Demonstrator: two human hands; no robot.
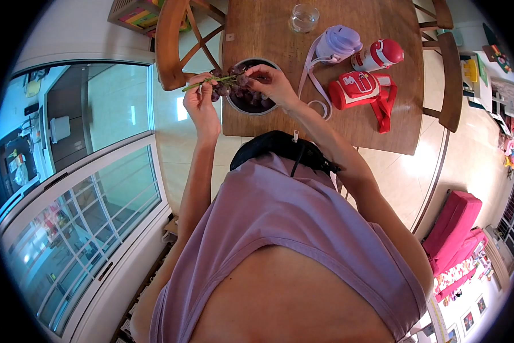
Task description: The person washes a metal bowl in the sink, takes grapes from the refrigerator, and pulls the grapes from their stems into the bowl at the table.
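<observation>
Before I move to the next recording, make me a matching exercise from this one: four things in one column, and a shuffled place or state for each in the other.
Things:
1. Green grape stem
2. Bowl
3. Drinking glass
4. Lilac bottle

Places or states:
A. See-through
B. Pinched in the left hand
C. Beside the red-capped bottle
D. Dark grapes inside

Pairs: 1-B, 2-D, 3-A, 4-C

No legible text or labels.
</observation>
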